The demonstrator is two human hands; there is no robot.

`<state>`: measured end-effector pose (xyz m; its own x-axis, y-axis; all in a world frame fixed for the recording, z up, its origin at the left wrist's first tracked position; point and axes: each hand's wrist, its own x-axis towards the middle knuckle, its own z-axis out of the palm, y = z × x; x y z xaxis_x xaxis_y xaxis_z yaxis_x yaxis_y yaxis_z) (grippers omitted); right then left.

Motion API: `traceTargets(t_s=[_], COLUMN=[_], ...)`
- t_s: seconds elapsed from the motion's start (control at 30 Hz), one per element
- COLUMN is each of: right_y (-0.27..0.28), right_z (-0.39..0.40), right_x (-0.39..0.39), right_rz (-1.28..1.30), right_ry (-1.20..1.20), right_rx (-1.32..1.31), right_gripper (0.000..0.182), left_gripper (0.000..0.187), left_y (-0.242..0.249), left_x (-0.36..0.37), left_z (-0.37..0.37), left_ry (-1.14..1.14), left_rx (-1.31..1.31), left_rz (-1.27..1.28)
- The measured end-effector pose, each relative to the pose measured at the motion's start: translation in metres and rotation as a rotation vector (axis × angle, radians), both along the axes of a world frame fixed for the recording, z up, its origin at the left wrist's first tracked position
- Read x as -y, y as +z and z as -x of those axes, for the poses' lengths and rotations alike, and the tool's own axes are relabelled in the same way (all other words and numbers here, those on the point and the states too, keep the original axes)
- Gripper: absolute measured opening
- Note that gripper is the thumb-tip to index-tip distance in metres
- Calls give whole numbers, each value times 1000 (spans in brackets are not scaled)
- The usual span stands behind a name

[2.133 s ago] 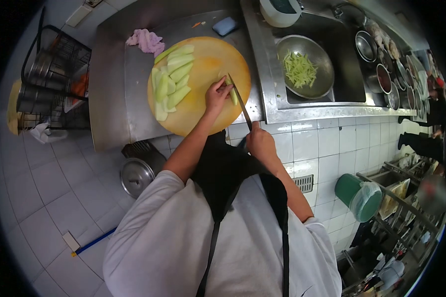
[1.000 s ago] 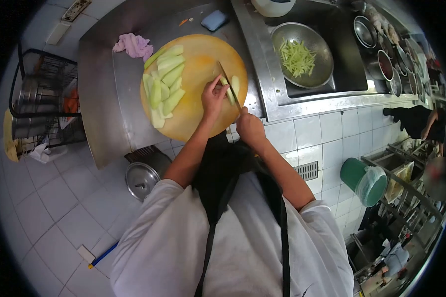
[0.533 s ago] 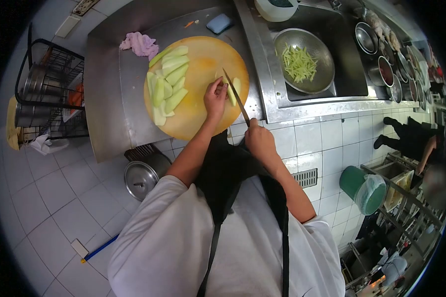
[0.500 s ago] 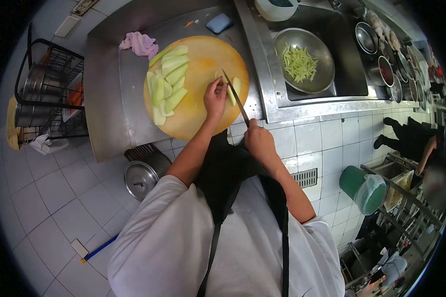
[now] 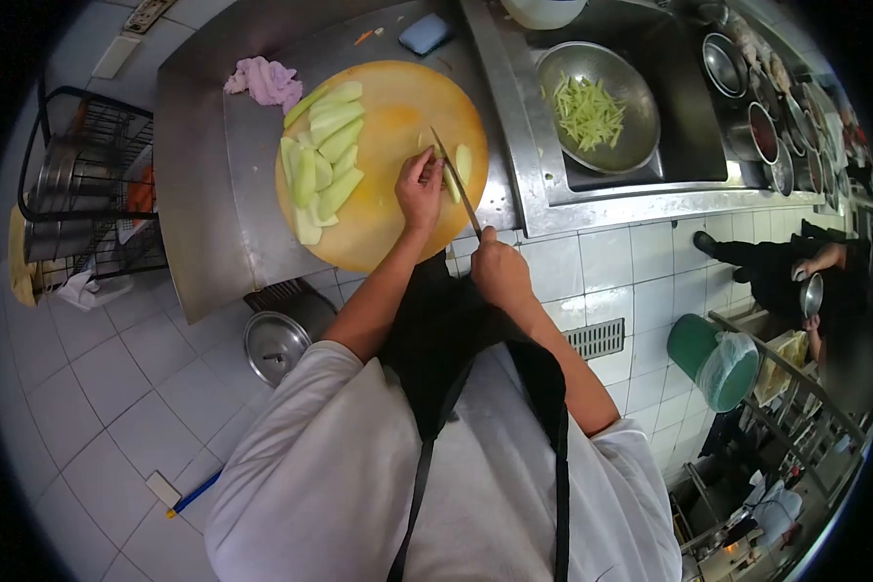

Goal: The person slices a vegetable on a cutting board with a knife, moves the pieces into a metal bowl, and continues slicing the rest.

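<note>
My right hand (image 5: 501, 269) is wrapped round the handle of a kitchen knife (image 5: 459, 184), whose blade slants up and left over the round yellowish cutting board (image 5: 388, 228). Close against the blade, my left hand (image 5: 420, 189) has its fingers bunched on a pale green vegetable slice, mostly hidden beneath them. Right of the blade lies another pale green slice (image 5: 464, 164), with a narrow piece (image 5: 452, 186) beside the knife. A pile of thick pale green vegetable slices (image 5: 330, 155) covers the board's left side.
A metal bowl (image 5: 642, 102) of thin green strips (image 5: 589, 113) rests in the sink at right. A pink cloth (image 5: 265, 81) and blue sponge (image 5: 424, 35) lie behind the board. Nearby are a lidded pot (image 5: 274, 347), a green bin (image 5: 694, 351) and another person (image 5: 771, 264).
The view has shifted slightly. My hands and the knife stay at nearly the same spot on the board. At far right, the other person has moved and now holds a metal bowl.
</note>
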<state>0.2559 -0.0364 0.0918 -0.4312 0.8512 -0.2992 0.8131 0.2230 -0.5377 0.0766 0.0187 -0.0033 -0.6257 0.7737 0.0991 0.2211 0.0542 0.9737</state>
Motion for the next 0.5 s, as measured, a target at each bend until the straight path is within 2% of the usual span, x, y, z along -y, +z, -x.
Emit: traceTargets(t_s=[0.17, 0.27, 0.37, 0.47, 0.5], right_y=[3, 2, -2, -4, -5], right_z=[7, 11, 15, 20, 22], right_x=[-2, -4, -8, -13, -15], right_rz=[7, 0, 1, 16, 21], right_ry=[5, 2, 5, 2, 1], right_rx=[48, 54, 50, 43, 41], right_gripper=[17, 17, 17, 18, 18], left_gripper=[27, 27, 28, 29, 29], left_y=[7, -1, 2, 7, 8], left_x=[2, 1, 2, 2, 2], left_z=[0, 3, 2, 3, 2], left_ry=[-15, -19, -26, -32, -30], left_rx=[59, -74, -32, -129, -76], left_rz=[3, -11, -2, -10, -7])
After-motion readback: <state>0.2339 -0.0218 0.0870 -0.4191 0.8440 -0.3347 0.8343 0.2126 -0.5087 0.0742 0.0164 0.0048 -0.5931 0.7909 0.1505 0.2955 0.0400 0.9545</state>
